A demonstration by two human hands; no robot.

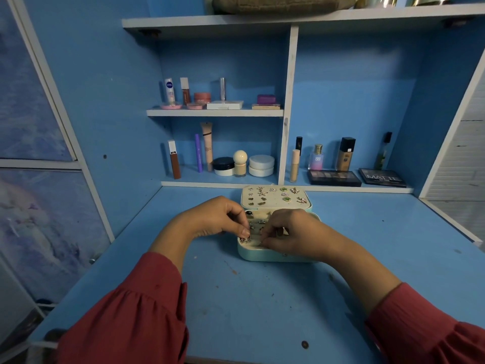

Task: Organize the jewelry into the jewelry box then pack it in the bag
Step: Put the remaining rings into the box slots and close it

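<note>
Grip: left hand (pixel 223 219) fingertips are pinched together on a small silver ring with dark stones (pixel 245 239) at the front-left corner of the tray. Right hand (pixel 286 231) fingers are curled down into the tray; something small seems to be pinched there, but what it is can't be told.

Task item: small mint-green jewelry box with a cream lining (pixel 262 254), laid open on the blue desk (pixel 262 306), just in front of the shelf unit. Rings are seated in the padded ring slots (pixel 256 223) between the two hands, including one with a dark stone at the far-left end. Lid panel (pixel 275 197) is folded back and carries rows of silver and green stud earrings (pixel 284 194), already pinned.

Progress, as judged: organizing is well along. Earrings done, most rings placed, last pieces being set in. No loose jewelry is seen on the desk. Left: finish seating, close the lid, pack the box into the bag. A brownish woven bag-like item (pixel 280 5) is seen on the top shelf; whether it is the bag can't be confirmed.

Surroundings: cosmetics on the blue shelves behind, two eyeshadow palettes (pixel 333 177) at right.
</note>
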